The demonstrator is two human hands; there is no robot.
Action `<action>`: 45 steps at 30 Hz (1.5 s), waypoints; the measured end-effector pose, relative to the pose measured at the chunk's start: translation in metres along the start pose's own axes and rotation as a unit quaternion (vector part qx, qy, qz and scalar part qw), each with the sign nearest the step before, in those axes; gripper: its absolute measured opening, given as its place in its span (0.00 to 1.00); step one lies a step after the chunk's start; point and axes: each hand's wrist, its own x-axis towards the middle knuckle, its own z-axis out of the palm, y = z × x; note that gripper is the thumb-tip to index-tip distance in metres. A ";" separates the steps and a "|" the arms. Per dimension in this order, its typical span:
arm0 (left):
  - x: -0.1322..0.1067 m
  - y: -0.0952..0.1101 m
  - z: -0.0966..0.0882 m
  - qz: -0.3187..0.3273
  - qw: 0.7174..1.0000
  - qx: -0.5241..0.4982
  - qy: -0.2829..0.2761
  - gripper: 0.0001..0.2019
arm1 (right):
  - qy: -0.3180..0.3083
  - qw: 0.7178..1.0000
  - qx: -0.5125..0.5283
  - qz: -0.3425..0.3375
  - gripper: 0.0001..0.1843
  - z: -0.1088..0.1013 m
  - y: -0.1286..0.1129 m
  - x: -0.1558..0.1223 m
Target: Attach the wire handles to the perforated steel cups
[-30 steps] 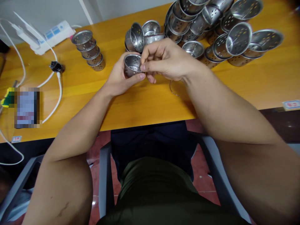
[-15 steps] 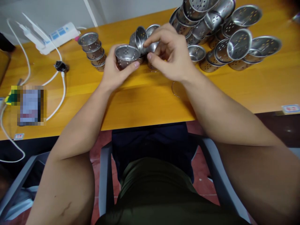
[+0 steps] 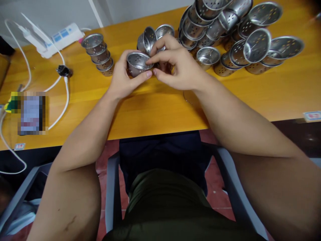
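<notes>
My left hand [image 3: 122, 78] grips a small perforated metal cup [image 3: 136, 63] just above the yellow table [image 3: 155, 107], thumb along its near side. My right hand [image 3: 175, 65] is closed beside it, forefinger and thumb pinched at the cup's right rim; what they pinch is too small to make out. Behind the hands lie a few loose cups [image 3: 147, 38]. A thin wire ring [image 3: 187, 97] lies on the table under my right wrist, partly hidden.
A stack of nested cups [image 3: 99, 53] stands to the left. A big heap of the same cups [image 3: 233, 33] fills the far right. A white power strip [image 3: 60, 36], white cables [image 3: 64, 97] and a blurred object [image 3: 31, 112] lie at the left.
My right hand has come back from the loose cups behind and pinches at the rim of the cup in my left hand. The cup has shifted slightly right and nearer.
</notes>
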 end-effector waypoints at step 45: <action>-0.004 -0.011 -0.027 -0.077 0.987 0.141 -0.021 0.25 | 0.016 0.983 -0.076 0.166 0.12 -0.010 -0.027 0.005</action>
